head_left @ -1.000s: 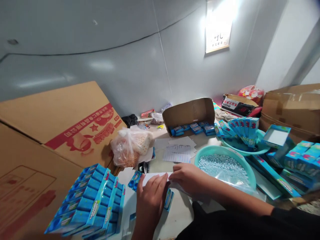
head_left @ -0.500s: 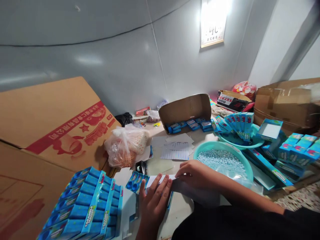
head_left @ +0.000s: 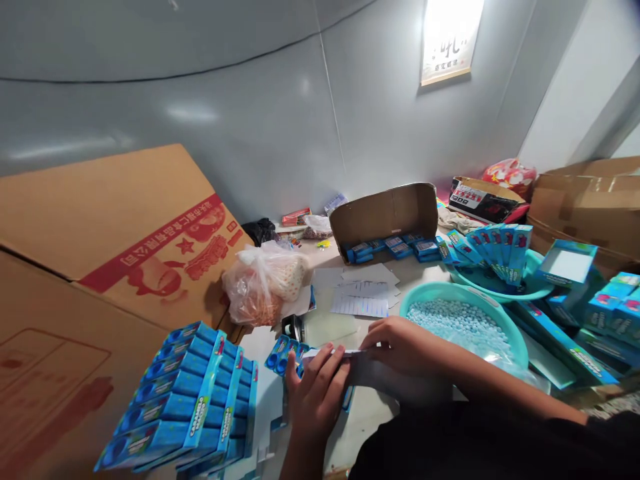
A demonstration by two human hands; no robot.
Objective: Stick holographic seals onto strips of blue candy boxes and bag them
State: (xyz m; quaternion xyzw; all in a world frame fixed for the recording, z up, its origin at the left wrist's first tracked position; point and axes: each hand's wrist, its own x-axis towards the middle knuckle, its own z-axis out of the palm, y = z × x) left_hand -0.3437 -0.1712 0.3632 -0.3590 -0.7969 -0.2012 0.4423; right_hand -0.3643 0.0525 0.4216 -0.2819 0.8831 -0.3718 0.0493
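We locate the white sheet (head_left: 309, 354) low in the middle of the view, between the two hands and seen almost edge-on. Its visible long edge runs roughly crosswise, from beneath the left fingertips to the right fingertips. Neither hand is clearly nearer: both reach the sheet, the left lying over it and the right meeting its right-hand end.

We read the left hand (head_left: 319, 388) as laid flat with fingers extended and thumb set apart; we cannot tell whether it grasps anything underneath. The right hand (head_left: 400, 347) has curled fingers and a narrow gap at the tips; we cannot tell whether they pinch the sheet.

Just left of the sheet we note a small blue pack (head_left: 280, 351) with round recesses. Beyond the hands lie ruled papers (head_left: 361, 298) on the table (head_left: 374, 420). To the right, past the right wrist, stands a turquoise basin (head_left: 521, 347) of pale pellets. To the left stands a block of blue boxes (head_left: 173, 383).
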